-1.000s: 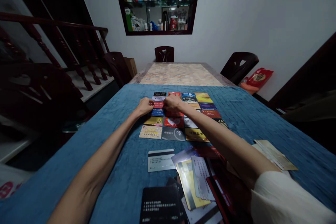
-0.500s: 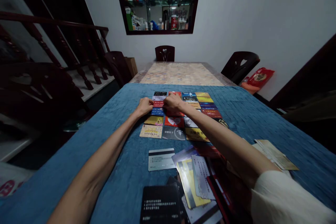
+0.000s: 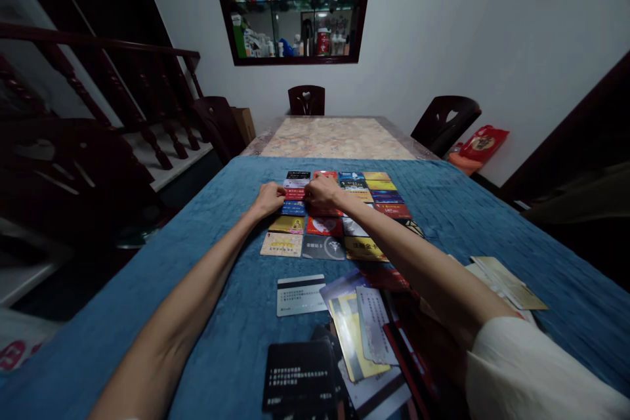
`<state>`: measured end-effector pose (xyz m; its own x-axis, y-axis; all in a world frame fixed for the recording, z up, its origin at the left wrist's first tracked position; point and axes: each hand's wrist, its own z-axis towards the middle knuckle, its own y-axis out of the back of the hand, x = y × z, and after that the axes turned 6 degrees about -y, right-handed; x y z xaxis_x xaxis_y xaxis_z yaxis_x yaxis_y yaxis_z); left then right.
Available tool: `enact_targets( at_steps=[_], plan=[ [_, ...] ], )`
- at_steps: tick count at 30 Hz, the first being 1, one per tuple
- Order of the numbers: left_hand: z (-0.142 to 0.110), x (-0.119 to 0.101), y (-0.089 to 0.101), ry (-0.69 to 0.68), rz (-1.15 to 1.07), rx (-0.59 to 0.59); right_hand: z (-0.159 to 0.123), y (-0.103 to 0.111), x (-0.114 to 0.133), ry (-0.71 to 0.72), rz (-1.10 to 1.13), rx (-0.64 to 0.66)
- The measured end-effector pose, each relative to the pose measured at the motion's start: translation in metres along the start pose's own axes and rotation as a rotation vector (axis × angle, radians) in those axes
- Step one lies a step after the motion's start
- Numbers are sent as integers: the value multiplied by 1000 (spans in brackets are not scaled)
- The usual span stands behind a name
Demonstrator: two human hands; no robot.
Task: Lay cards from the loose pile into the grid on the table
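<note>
Several plastic cards lie in a neat grid (image 3: 339, 213) on a blue cloth (image 3: 211, 289). Both my arms reach out to the grid's far left part. My left hand (image 3: 268, 199) has curled fingers pinching the left end of a small red card (image 3: 295, 194). My right hand (image 3: 322, 191), fingers bent, grips the same red card's right end. A black card (image 3: 298, 175) lies just beyond it and a blue card (image 3: 293, 207) just below it.
A loose heap of cards (image 3: 354, 335) lies near me, with a black card (image 3: 299, 377) and a white striped card (image 3: 300, 294) beside it. More cards (image 3: 506, 275) sit at the right. Dark chairs (image 3: 445, 119) flank a bare marble tabletop (image 3: 337, 138); a stair railing (image 3: 98, 79) stands left.
Both hands stay on the red card with almost no motion; the view has shifted slightly.
</note>
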<state>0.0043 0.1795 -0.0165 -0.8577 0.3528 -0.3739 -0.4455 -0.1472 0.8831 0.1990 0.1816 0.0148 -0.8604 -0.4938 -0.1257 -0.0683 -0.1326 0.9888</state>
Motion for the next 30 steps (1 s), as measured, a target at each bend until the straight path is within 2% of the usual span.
enact_targets(
  at_steps=[5,11,18,22,30],
  plan=[
    [-1,1,1,-12,26,-34,-15,11,-6,12,7,-7],
    [-2,-4,10,-27,75,-148,-50,23,-17,15,7,-47],
    [-3,-22,23,-119,105,-315,-100,20,-31,44,70,-236],
    [-8,-44,26,-218,87,-396,-129,15,-40,67,102,-328],
    [-40,-110,17,-457,22,-333,-185,-2,-57,48,192,-365]
  ],
)
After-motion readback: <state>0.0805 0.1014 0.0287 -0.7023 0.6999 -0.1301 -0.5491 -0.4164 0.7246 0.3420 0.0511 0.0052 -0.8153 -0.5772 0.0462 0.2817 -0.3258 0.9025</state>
